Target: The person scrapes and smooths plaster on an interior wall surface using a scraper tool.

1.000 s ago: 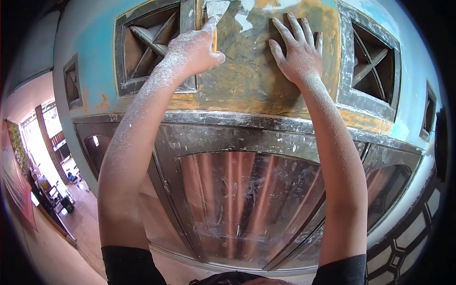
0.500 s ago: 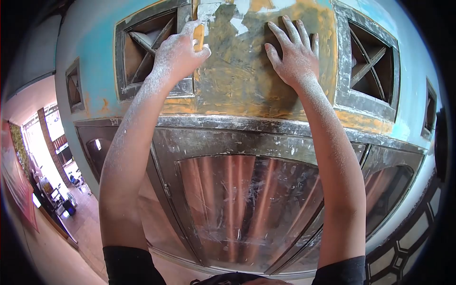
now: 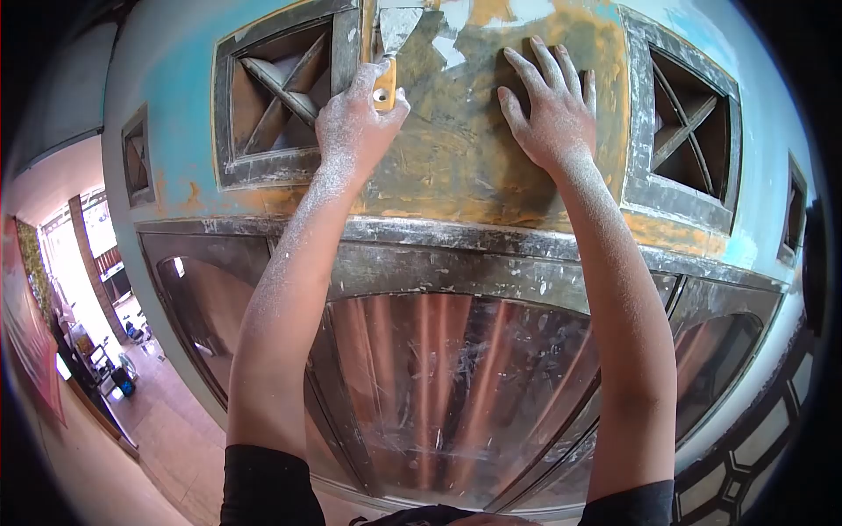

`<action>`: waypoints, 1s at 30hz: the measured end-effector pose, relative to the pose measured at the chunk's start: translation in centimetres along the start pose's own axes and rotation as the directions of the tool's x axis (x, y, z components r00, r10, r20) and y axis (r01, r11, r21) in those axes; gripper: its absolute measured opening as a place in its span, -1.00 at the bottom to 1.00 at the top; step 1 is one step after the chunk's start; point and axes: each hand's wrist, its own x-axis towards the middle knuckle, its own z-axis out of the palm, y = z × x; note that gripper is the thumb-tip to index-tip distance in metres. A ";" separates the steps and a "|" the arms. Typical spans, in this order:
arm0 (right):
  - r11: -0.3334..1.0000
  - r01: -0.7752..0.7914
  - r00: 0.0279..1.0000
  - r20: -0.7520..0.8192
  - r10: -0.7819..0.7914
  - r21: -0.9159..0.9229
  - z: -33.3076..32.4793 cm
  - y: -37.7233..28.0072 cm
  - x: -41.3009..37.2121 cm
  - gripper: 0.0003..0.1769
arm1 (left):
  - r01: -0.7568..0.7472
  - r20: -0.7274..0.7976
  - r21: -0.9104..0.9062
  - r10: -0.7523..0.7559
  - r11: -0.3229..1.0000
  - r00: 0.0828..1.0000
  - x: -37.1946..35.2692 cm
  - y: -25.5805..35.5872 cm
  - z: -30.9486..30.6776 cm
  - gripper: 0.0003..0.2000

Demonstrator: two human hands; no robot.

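My left hand, dusted white, is closed around the yellow handle of a putty knife. The knife's flat metal blade points upward against the wall panel, near its upper left. This panel is a patchy grey-brown and ochre surface, with bare white patches near the top. To the right, my right hand lies on the panel with fingers spread and nothing in it. White dust covers both forearms.
Square vents with crossed bars flank the panel, one on the left and one on the right. Below runs a worn dark wooden frame with glass and pinkish curtains behind. A bright doorway stands far left.
My left hand has moved right and slightly down with the putty knife, and its blade now shows more fully. My right hand stays spread on the panel, nearly in the same place.
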 end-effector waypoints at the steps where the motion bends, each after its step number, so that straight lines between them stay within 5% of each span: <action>1: 1.000 0.002 1.000 -0.006 -0.002 -0.002 0.0 0.0 0.1 -0.38 | -0.002 -0.006 -0.001 0.002 1.000 1.000 0.5 -0.2 -0.1 -0.52; 5: 1.000 0.003 1.000 -0.006 -0.003 -0.005 0.1 0.1 0.1 -0.38 | -0.031 -0.034 0.091 0.035 0.995 0.999 2.2 0.1 -0.6 -0.52; 11: 1.000 0.015 0.999 -0.030 -0.015 -0.013 0.3 0.2 0.0 -0.38 | 0.014 0.134 0.185 -0.039 0.983 0.990 3.1 1.1 -2.4 -0.47; 15: 1.000 0.013 1.000 -0.020 -0.013 -0.013 0.1 0.1 0.1 -0.38 | -0.079 0.009 0.265 0.079 0.961 0.997 6.7 -0.2 -1.6 -0.47; 16: 1.000 0.013 1.000 -0.025 -0.013 -0.006 0.1 0.1 0.0 -0.38 | 0.023 0.197 0.181 -0.060 0.983 0.979 6.3 3.2 -3.9 -0.64; 19: 1.000 0.006 1.000 -0.016 -0.006 -0.017 0.2 0.0 -0.1 -0.38 | -0.035 0.258 0.251 -0.032 0.967 0.966 6.0 3.0 -3.5 -0.60; 21: 1.000 0.012 1.000 -0.014 -0.012 -0.008 0.1 0.0 -0.1 -0.38 | -0.115 0.192 0.253 0.067 0.961 0.979 8.2 1.1 -3.9 -0.62; 24: 1.000 0.002 1.000 0.012 -0.001 -0.016 -0.1 0.0 0.0 -0.38 | -0.014 0.197 0.317 -0.052 0.948 0.979 11.3 1.8 -6.0 -0.56; 30: 0.999 -0.016 1.000 0.015 0.017 -0.038 0.0 -0.2 -0.6 -0.39 | -0.145 0.271 0.298 0.062 0.943 0.961 9.9 1.4 -5.9 -0.59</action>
